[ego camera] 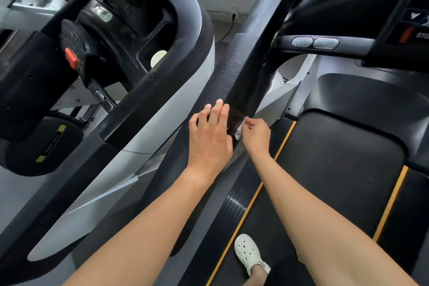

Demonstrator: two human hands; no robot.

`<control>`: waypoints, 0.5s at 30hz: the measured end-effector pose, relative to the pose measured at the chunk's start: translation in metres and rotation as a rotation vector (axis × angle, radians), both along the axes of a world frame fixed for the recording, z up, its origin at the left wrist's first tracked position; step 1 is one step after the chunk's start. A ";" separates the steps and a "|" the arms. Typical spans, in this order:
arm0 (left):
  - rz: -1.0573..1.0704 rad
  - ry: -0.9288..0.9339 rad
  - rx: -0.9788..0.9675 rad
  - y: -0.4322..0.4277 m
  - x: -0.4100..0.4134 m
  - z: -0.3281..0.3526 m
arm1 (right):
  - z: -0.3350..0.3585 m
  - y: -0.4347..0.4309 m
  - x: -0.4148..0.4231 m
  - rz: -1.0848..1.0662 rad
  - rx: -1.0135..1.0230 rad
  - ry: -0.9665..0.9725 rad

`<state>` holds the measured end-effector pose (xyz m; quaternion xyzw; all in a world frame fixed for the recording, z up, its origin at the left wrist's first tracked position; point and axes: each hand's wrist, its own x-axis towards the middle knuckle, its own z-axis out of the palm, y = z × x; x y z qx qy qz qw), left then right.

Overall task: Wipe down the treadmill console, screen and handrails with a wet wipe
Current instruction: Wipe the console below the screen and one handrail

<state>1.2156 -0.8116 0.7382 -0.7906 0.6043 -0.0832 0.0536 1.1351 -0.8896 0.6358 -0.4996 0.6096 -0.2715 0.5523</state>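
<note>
Left hand lies flat, fingers straight, on the black handrail; right hand pinches a crumpled white wipe against it.

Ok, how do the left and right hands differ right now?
The left hand lies flat, fingers straight, holding nothing; the right hand has fingers curled, pinching the white wet wipe. The left hand is on the textured side of the black handrail, the right hand on its glossy face. Both meet the same rail.
</note>
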 end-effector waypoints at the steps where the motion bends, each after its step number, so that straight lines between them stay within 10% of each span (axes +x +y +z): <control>1: -0.004 0.002 0.000 0.000 0.000 0.001 | 0.004 -0.001 0.001 -0.027 -0.050 -0.020; 9: 0.008 0.045 -0.047 -0.017 -0.005 0.008 | 0.032 -0.021 0.019 -0.203 -0.461 -0.189; 15: 0.025 -0.004 0.015 -0.019 -0.002 0.002 | -0.009 -0.004 0.010 -0.089 -0.277 -0.009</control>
